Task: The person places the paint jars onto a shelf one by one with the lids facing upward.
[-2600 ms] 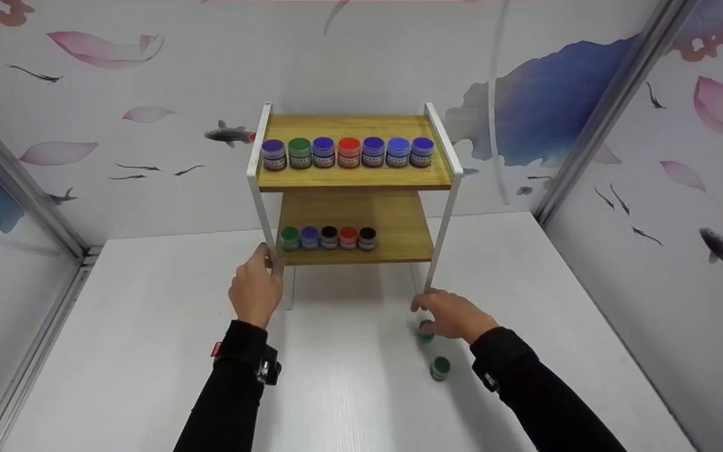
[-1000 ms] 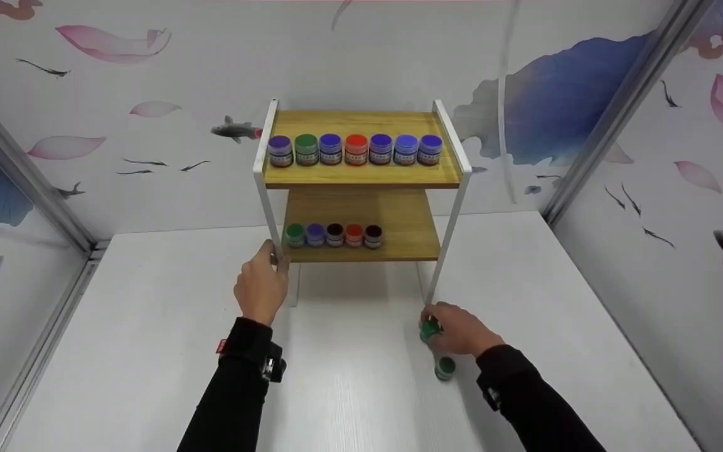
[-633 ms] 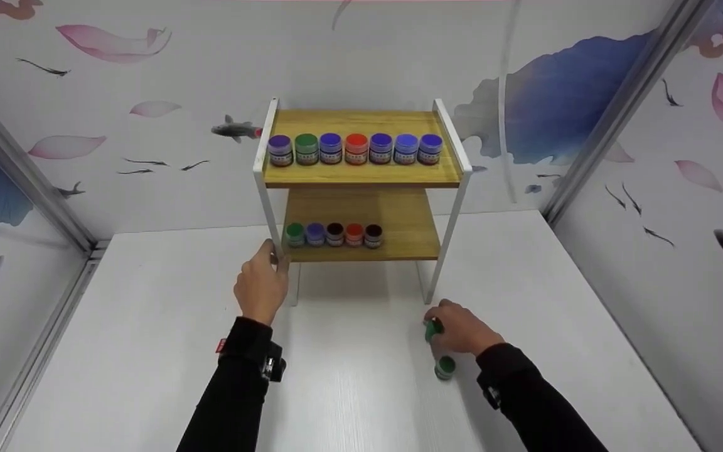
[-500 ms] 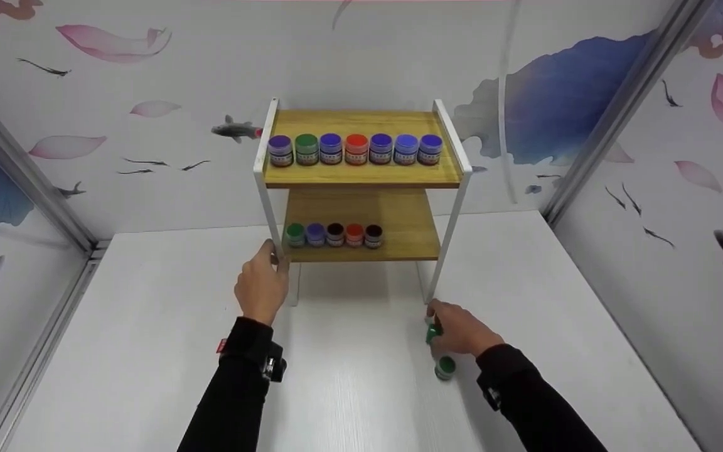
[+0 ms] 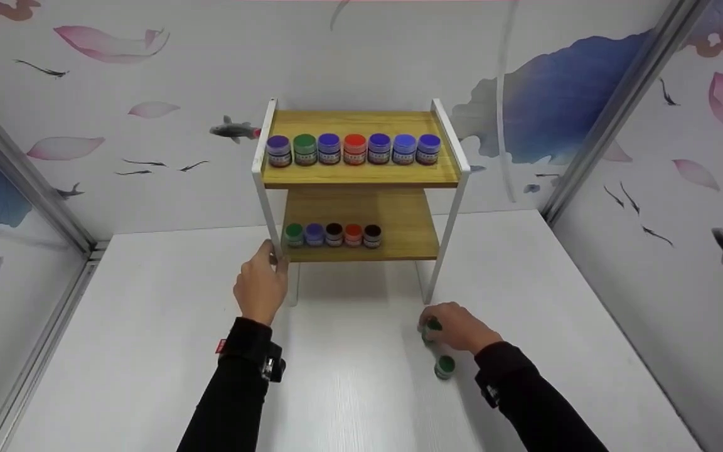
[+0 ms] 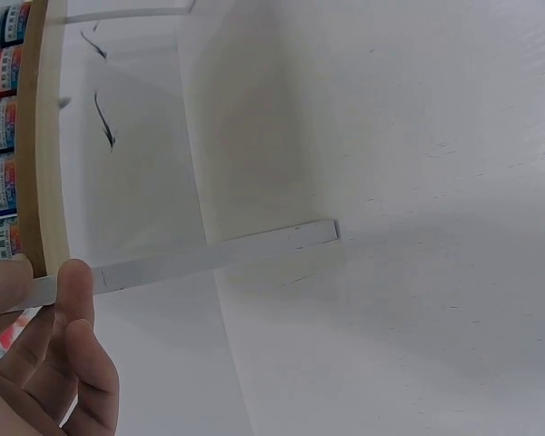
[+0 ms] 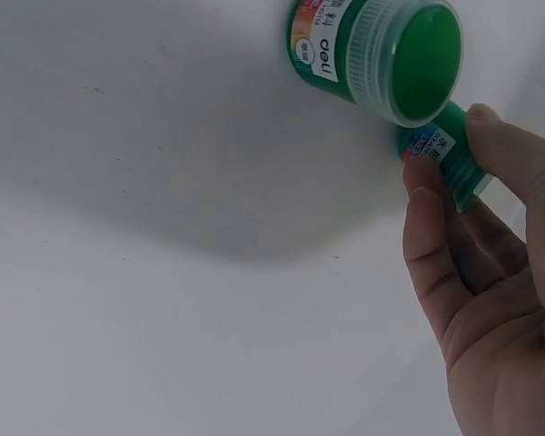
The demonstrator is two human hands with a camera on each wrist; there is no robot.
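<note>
Two green paint jars sit at lower centre-right of the head view: one (image 5: 432,327) is pinched between the thumb and fingers of the right hand (image 5: 459,328), and the other jar (image 5: 444,366) stands on the bench just below it, beside the right wrist. In the right wrist view the held jar (image 7: 443,151) lies against the fingertips (image 7: 425,195), touching or nearly touching the free jar (image 7: 381,53) at the top of the frame. The left hand (image 5: 260,285) grips the front left white leg (image 5: 268,213) of the two-tier wooden rack (image 5: 361,179) at mid-frame. The rack's right front leg (image 5: 440,263) stands just above the right hand. The upper shelf carries seven jars (image 5: 354,149) in a row; five jars (image 5: 333,234) fill the left part of the lower shelf, with bare wood (image 5: 408,235) to their right. The white bench (image 5: 148,351) spreads wide at left and right. Walls (image 5: 117,94) printed with petals and fish close the back and both sides.
</note>
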